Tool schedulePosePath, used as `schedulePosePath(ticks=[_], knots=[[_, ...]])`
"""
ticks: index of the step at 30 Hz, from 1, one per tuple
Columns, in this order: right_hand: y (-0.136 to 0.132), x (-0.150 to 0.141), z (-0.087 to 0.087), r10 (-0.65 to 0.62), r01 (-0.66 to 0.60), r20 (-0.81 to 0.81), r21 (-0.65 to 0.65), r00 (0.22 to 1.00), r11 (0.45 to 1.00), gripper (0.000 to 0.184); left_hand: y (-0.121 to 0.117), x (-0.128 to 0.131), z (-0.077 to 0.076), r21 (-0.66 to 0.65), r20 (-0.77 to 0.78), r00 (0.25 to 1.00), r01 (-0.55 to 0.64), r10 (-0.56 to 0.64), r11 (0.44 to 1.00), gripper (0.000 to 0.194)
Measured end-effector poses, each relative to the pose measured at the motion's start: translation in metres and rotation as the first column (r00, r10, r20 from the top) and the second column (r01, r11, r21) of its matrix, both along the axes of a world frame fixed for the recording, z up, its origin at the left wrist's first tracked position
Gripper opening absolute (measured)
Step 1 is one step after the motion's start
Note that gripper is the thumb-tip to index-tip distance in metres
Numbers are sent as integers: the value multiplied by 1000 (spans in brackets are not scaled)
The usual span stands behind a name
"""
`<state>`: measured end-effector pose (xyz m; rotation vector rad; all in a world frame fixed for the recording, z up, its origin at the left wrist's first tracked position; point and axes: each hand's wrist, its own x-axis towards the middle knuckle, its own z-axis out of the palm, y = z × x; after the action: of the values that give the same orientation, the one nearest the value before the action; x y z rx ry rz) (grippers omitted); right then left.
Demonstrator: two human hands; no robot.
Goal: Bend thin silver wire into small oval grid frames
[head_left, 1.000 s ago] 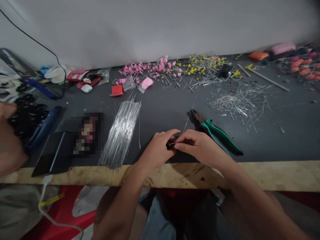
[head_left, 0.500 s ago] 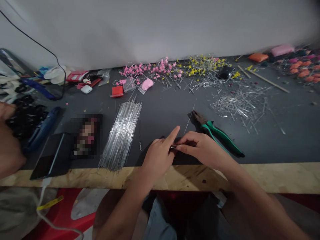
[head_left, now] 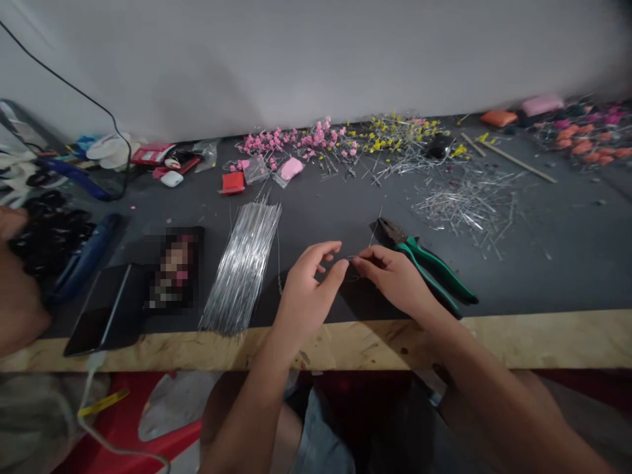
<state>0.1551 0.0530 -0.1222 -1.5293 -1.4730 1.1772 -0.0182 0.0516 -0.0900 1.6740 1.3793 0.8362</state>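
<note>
My right hand (head_left: pixel 390 266) pinches a thin metal wire (head_left: pixel 351 258) between thumb and fingertips, just above the dark table. The wire is fine and partly hidden, so its full shape is unclear. Facing it, my left hand (head_left: pixel 313 273) has its thumb and index finger apart, the thumb tip close to the wire and the other fingers loosely curled. Pliers with green and black handles (head_left: pixel 429 260) lie beside my right hand, jaws pointing away. To the left of my left hand rests a bundle of straight silver wires (head_left: pixel 241 270).
Pink beaded stems (head_left: pixel 296 139), yellow ones (head_left: pixel 399 135) and a heap of short wires (head_left: pixel 464 204) lie toward the wall. A phone (head_left: pixel 99 309) and a blue tool (head_left: pixel 86 257) are at left, near another person's arm (head_left: pixel 22 296). The wooden edge (head_left: pixel 543 339) runs in front.
My hands have shifted slightly away from the table edge. The left thumb and index finger have spread apart, and the thin wire now shows between the two hands.
</note>
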Motion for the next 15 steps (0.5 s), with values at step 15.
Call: schedulePosePath(ticks=[15], knots=[[7, -4, -1, -30, 29, -98, -12, 995, 1000, 17, -51, 23, 51, -173, 468, 832, 418, -299, 892, 23]])
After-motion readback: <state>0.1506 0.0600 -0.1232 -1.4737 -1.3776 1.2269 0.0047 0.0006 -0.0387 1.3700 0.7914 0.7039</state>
